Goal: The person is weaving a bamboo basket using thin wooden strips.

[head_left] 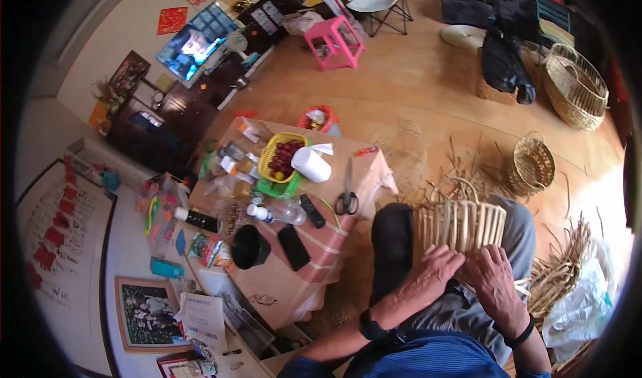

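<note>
Resting on the lap point(518, 234), the wicker basket point(461, 223) looks part-made: stakes stand, but visible gaps suggest weaving remains. Left hand point(438, 266) and right hand point(493, 276) seem to pinch its near edge; loose strands point(565, 268) lie beside the person's right.

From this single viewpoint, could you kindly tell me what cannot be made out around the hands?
Head view:
- Anything beneath the bare left hand and bare right hand: hidden by them.
- Brown slatted wicker basket: near edge, partly hidden by both hands.
- Brown dried stalks: partly covered by the translucent whitish plastic bag.
</note>
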`<state>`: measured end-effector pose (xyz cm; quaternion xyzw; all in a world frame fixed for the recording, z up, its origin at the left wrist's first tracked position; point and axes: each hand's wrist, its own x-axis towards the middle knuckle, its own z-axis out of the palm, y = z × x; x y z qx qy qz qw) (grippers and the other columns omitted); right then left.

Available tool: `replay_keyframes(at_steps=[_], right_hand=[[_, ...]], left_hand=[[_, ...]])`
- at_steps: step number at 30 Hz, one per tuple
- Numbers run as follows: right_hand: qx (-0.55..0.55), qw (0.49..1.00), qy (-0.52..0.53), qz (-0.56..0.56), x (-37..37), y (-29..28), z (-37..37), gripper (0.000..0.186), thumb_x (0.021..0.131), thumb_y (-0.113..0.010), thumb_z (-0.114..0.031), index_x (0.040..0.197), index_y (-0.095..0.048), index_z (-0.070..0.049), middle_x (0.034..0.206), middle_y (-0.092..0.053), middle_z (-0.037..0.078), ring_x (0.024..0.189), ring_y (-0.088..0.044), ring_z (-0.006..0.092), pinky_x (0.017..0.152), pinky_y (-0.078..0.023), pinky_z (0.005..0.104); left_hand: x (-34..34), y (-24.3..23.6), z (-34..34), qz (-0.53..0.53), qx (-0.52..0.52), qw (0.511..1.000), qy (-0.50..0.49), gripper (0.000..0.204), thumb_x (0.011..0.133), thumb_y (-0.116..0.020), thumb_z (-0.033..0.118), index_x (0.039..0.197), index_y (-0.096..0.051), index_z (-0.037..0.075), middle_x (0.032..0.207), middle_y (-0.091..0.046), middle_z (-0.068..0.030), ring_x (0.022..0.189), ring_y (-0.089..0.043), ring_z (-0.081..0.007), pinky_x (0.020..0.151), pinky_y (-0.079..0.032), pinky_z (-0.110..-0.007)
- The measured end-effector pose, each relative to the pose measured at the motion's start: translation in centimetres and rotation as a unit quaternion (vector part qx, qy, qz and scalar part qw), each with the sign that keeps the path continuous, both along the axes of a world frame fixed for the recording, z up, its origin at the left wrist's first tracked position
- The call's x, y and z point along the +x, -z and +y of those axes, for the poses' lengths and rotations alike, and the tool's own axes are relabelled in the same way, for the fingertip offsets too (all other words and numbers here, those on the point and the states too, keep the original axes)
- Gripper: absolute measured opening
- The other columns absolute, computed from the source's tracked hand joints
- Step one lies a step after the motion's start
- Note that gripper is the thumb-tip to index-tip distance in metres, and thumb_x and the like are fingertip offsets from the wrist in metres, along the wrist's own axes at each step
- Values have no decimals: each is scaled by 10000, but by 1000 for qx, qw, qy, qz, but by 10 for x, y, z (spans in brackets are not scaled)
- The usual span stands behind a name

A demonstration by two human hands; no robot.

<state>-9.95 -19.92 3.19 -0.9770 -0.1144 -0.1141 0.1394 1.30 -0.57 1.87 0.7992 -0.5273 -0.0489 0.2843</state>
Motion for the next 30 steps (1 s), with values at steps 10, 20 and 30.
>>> replay_keyframes(at_steps=[10,20,30], right_hand=[[95,994,18,57,24,-8,-14,152,926,-713,-89,1001,-594,-30,908,-650,160,821,-720,383,676,-568,477],[210,968,89,105,-26,22,6,194,980,-819,-133,970,-638,-64,776,-724,165,709,-742,405,587,-564,459],[146,969,198,-41,-27,13,-13,284,755,-864,-120,891,-627,-44,948,-604,130,910,-589,362,802,-486,492]], left_hand=[[-9,47,9,42,-53,998,17,427,960,-730,42,1356,-585,-22,1064,-730,-189,1009,-749,-366,899,-606,-460],[-11,48,10,61,-116,991,13,342,965,-713,-20,1303,-676,10,1068,-788,-180,989,-798,-362,848,-647,-458],[8,4,7,223,-11,974,36,290,1021,-726,71,1301,-657,35,992,-773,-226,974,-786,-419,820,-621,-478]])
